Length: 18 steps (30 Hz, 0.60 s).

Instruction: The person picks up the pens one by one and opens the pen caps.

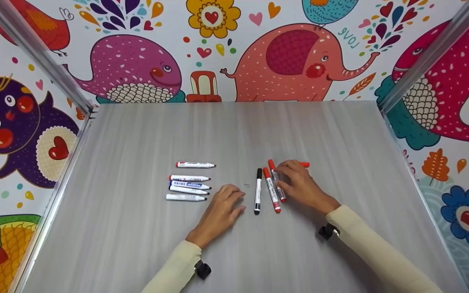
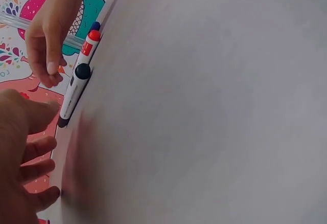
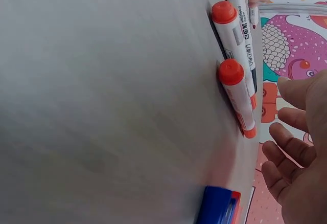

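My left hand [image 1: 218,213] hovers over the table between two groups of markers, fingers loosely bent and holding nothing. To its right lie a black-capped marker [image 1: 258,191] and two red-capped markers, one nearer the middle [image 1: 272,191] and one [image 1: 271,163] beside my right hand [image 1: 303,189]. That hand's fingers are relaxed and parted; in the right wrist view they stand apart from the red marker [image 3: 238,98]. Another red cap [image 1: 305,165] shows past the right hand, the rest hidden. A blue marker end [image 3: 214,206] appears low in the right wrist view.
Left of the left hand, several uncapped white markers lie in a rough column, including a top one [image 1: 196,165], a blue-labelled one [image 1: 190,185] and a bottom one [image 1: 185,197]. A patterned wall [image 1: 214,53] and metal posts [image 1: 430,57] bound the grey table [image 1: 136,134].
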Tool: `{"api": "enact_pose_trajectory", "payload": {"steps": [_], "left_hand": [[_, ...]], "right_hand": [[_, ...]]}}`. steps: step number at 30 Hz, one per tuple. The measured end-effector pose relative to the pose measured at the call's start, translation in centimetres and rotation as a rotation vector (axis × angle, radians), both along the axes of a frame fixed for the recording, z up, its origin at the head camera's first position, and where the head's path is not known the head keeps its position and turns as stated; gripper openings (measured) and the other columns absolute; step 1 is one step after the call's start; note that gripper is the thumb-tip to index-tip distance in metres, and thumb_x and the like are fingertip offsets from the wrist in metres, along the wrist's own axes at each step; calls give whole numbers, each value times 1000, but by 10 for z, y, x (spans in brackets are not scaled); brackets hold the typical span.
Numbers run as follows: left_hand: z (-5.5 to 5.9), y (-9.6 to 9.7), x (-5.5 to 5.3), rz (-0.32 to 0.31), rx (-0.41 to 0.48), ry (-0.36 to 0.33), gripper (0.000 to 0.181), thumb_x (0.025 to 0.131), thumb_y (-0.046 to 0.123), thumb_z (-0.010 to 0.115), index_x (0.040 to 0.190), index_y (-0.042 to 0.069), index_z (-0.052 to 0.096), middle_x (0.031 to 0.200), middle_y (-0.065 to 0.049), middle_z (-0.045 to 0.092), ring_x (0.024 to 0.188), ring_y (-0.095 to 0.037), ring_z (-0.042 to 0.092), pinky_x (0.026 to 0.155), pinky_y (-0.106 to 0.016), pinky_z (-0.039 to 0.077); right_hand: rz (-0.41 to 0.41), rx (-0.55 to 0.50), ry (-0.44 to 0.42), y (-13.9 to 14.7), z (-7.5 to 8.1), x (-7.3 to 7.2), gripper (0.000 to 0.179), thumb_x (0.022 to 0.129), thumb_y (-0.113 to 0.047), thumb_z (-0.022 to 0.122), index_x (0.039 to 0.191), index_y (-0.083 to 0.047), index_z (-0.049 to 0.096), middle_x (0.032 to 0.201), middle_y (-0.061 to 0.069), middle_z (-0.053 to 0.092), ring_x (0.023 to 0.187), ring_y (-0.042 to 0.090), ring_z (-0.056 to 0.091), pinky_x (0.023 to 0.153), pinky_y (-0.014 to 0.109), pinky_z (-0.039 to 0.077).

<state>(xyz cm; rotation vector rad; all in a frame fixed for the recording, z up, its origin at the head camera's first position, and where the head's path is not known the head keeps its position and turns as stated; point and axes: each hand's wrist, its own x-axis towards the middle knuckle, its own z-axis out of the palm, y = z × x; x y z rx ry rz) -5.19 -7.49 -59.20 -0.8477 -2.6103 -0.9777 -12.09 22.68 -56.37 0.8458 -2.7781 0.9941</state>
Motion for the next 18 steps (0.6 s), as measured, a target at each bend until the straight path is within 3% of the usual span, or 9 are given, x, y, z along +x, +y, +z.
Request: {"api": "enact_pose_trajectory", "payload": {"steps": [6,13,18], "left_hand": [[0,8,0,-7,-23,-37,40,96,19,87,131,2,75,133,-10,68,134,-29,59,119,-44,47],[-4,16,4,5,-1,-76,58,93,20,89,143,-1,67,143,-13,65,142,-33,53,123,-45,42],[-8,22,5,-3,13,-67,65,91,20,91,145,-2,63,145,-14,63,143,-35,52,123,-45,42]], "right_hand": [[13,33,-16,-9,-1,-7,41,96,-12,87,133,0,75,132,13,67,124,31,60,108,49,55],[37,49,-20,-18,-5,-13,44,98,-20,87,136,-2,74,136,15,66,129,34,58,113,55,49],[53,43,20,-22,-9,-17,43,98,-21,87,134,-1,74,136,16,67,132,36,55,114,58,45]]}}
